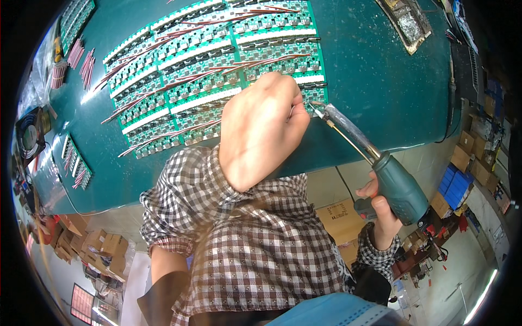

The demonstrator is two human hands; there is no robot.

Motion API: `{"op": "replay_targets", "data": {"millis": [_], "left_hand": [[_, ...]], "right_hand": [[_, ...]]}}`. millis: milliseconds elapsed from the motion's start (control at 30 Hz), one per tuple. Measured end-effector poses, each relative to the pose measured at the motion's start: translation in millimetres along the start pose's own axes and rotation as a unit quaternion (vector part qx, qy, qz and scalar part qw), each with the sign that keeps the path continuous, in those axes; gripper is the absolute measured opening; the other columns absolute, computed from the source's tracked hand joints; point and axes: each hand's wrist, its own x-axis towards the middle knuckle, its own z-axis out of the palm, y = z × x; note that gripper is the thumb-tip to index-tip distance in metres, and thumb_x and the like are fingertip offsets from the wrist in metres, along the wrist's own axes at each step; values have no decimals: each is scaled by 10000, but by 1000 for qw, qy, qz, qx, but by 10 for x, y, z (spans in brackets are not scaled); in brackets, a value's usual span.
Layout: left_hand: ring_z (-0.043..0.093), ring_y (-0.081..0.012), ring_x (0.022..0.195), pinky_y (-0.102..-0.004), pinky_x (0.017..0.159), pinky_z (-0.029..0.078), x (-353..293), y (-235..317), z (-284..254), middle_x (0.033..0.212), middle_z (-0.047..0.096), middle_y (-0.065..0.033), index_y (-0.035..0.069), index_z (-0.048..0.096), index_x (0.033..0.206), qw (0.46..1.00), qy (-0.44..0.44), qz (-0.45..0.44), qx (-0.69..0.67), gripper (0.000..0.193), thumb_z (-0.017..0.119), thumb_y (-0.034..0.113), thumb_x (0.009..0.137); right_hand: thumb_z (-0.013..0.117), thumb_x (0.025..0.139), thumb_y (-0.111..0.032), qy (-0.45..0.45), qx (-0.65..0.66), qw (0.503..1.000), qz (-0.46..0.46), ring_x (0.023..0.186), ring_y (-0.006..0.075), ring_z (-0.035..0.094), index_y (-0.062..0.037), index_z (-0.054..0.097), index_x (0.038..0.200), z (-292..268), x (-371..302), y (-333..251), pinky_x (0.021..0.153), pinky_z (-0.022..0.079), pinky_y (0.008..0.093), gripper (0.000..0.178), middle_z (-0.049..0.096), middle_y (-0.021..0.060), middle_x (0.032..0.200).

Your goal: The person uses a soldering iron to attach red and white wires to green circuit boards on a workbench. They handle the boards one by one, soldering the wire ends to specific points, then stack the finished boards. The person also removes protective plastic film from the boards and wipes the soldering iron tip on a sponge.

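Green circuit board panels (202,96) lie in rows on the table, with white strips and rows of small parts. Red and black wires (163,86) run slantwise across them. Above the panels' lower right part is my left hand (263,127), its fingers closed in a pinch; what they hold is hidden under the knuckles. My right hand (385,214) grips the handle of a dark green soldering gun (401,187) out past the table's front edge. The gun's thin tip points up and left, reaching the panels' right edge beside my left fingertips. Whether it touches a board I cannot tell.
A metal tray (406,24) with silvery residue sits at the back right of the green table (380,70). Bundles of wires (76,54) and a small board strip (76,163) lie on the left, near a black fan (31,133). Cardboard boxes (100,247) stand below.
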Motion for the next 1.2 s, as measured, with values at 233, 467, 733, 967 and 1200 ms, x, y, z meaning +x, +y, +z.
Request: {"op": "replay_targets", "data": {"millis": [233, 467, 733, 967, 1200], "left_hand": [[505, -202, 537, -317, 497, 411, 0, -6, -4, 640, 509, -61, 42, 542, 709, 1000, -4, 1, 0, 110, 642, 4, 685], [505, -201, 533, -316, 492, 409, 12, 11, -8, 638, 509, -59, 44, 542, 707, 1000, -5, -2, 8, 113, 645, 4, 684], [503, -197, 528, -315, 488, 406, -2, 6, -1, 637, 508, -58, 46, 542, 707, 1000, -4, 0, 10, 117, 647, 3, 681], [501, -191, 525, -310, 485, 405, 6, 19, 1, 638, 509, -57, 45, 544, 708, 1000, 1, 0, 6, 118, 647, -3, 677], [497, -190, 524, -310, 481, 399, 7, 29, -6, 636, 506, -57, 45, 543, 705, 1000, -4, -4, 5, 115, 644, -2, 678]], "right_hand": [[689, 807, -357, -24, -10, 999, 26, 689, 224, 612, 151, 521, 1111, -51, 2, -1, 700, 513, 351, 616, 591, 109, 772], [691, 812, -320, -29, 5, 999, 38, 714, 215, 607, 153, 507, 1127, -60, -13, 13, 715, 524, 356, 598, 590, 118, 783], [684, 818, -319, -34, -8, 999, 32, 726, 209, 598, 151, 502, 1142, -63, -15, 33, 713, 534, 360, 599, 582, 118, 802], [684, 820, -277, -30, 1, 999, -14, 731, 200, 588, 145, 501, 1149, -45, -10, 102, 706, 550, 377, 566, 572, 123, 814], [686, 817, -268, -26, 22, 999, 0, 762, 212, 588, 138, 509, 1133, -36, -28, 74, 721, 545, 391, 544, 572, 129, 824]]}}
